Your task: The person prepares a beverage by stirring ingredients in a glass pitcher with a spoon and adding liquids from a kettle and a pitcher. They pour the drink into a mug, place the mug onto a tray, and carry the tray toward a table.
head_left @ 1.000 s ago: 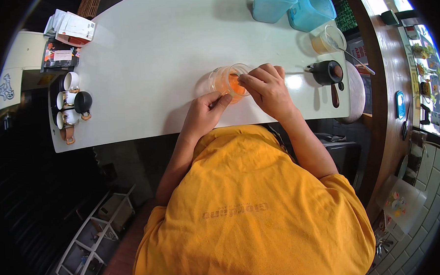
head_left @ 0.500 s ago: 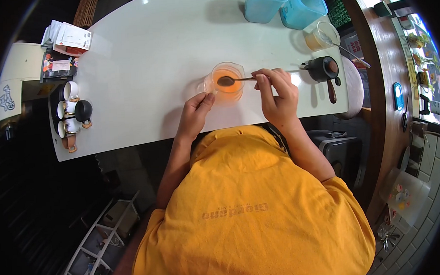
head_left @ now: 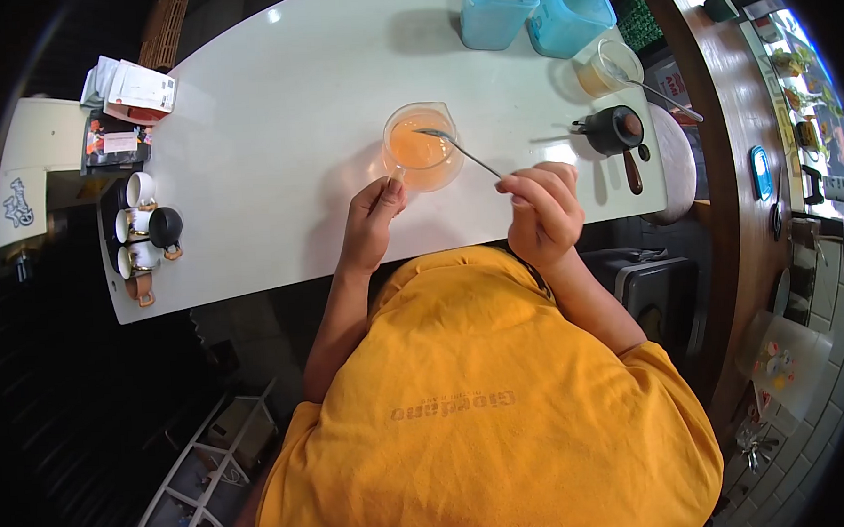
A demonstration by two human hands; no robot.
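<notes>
Clear jug (head_left: 455,173) of orange liquid (head_left: 412,155) on white table (head_left: 249,177). Left hand (head_left: 371,219) pinching jug's handle, near side; right hand (head_left: 544,211), right of jug, pinching spoon (head_left: 478,159) — tip inside jug's rim, contact with liquid unclear. Step in hand: apparently stirring or lifting spoon. Next move likely calls for steady jug, light spoon grip — no drips.

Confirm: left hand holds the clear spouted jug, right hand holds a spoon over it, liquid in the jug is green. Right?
No, the colour is wrong: the head view shows orange liquid in the clear spouted jug. The left hand does hold the jug, and the right hand holds a spoon over it.
</notes>
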